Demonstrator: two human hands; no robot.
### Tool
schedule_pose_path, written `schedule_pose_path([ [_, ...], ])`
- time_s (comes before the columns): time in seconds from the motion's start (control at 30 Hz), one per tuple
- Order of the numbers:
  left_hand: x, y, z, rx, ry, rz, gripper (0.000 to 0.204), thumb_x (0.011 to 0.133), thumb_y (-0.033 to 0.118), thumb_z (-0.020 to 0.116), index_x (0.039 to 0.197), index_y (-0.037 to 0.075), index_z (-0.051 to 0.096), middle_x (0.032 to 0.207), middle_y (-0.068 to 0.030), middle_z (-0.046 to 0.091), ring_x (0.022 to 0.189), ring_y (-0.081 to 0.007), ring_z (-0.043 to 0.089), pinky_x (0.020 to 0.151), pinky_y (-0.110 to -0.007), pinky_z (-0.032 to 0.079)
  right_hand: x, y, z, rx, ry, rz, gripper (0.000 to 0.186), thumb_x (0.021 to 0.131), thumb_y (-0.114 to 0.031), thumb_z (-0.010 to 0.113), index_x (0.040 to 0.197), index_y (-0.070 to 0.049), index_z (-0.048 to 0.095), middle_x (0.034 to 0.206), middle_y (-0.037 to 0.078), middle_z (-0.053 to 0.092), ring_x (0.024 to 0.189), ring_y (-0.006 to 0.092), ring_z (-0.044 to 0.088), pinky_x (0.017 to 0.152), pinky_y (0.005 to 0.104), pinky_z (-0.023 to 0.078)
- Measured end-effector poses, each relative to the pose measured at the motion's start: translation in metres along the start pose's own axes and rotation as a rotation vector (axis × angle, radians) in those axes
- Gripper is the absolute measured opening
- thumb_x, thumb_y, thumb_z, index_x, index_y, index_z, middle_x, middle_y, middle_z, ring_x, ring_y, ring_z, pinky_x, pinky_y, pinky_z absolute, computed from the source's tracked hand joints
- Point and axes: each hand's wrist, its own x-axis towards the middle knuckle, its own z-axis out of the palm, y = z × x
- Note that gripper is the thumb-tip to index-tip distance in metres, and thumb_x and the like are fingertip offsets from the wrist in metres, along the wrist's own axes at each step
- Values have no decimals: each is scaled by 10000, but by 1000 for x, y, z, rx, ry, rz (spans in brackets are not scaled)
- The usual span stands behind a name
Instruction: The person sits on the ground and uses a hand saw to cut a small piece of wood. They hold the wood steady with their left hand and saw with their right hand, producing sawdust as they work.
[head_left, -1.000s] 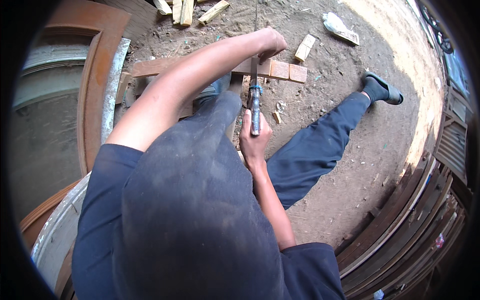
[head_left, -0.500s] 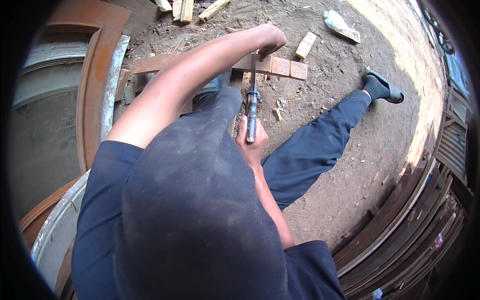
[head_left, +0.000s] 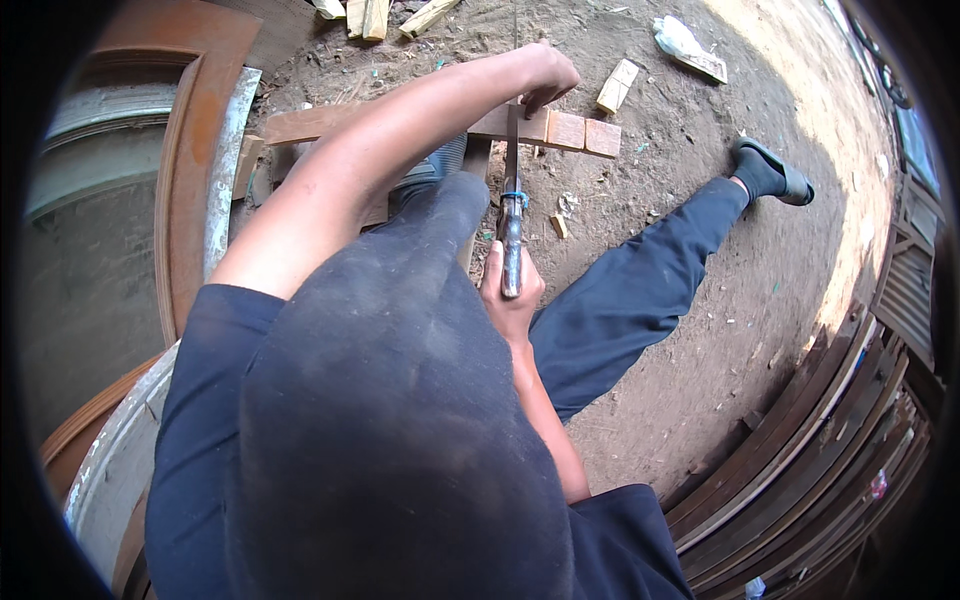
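My right hand (head_left: pixel 517 305) is wrapped round the handle of the saw (head_left: pixel 512 240), whose blade runs away from me across the brown plank (head_left: pixel 567 131), nearer its right end than its left. My left hand (head_left: pixel 549 76) arches over, fingers bent down at the plank's far edge, just right of the blade; I cannot tell whether they grip it or only rest there. On the dirt ground (head_left: pixel 730 285), beyond that far edge, lie a pale wood block (head_left: pixel 618 87) and a white bundle (head_left: pixel 677 39).
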Motion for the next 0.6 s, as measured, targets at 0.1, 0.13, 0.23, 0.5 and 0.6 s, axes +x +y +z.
schedule_pose_path([
  [0.1,7,-5,3,-6,-23,0,203,573,193,861,726,124,747,753,14,705,885,-178,641,929,-509,376,-2,3,3,6,10,-35,209,879,-75,589,701,6,516,592,133,518,499,240,513,508,378,401],
  [0.13,9,-4,3,-3,-21,10,202,574,194,861,726,123,747,754,15,705,884,-178,643,927,-510,379,6,4,7,5,10,-21,214,880,-76,588,698,5,511,589,134,515,496,238,510,506,377,400],
  [0.23,7,-3,4,18,-12,24,205,582,196,858,739,119,750,751,19,706,886,-181,648,921,-514,394,21,1,14,32,11,4,234,883,-78,584,682,1,492,581,137,505,484,236,493,500,375,395],
  [0.5,5,-1,1,2,-13,3,199,590,180,853,742,112,745,764,3,710,851,-185,659,903,-486,421,-4,9,1,2,-1,-1,218,877,-76,590,692,9,512,589,135,526,493,248,518,511,379,412],
  [0.6,-3,2,1,2,6,6,198,593,175,851,743,107,742,769,1,709,848,-186,659,904,-477,422,17,8,13,24,-15,-2,217,882,-78,581,696,8,511,591,133,526,488,237,509,504,375,404],
])
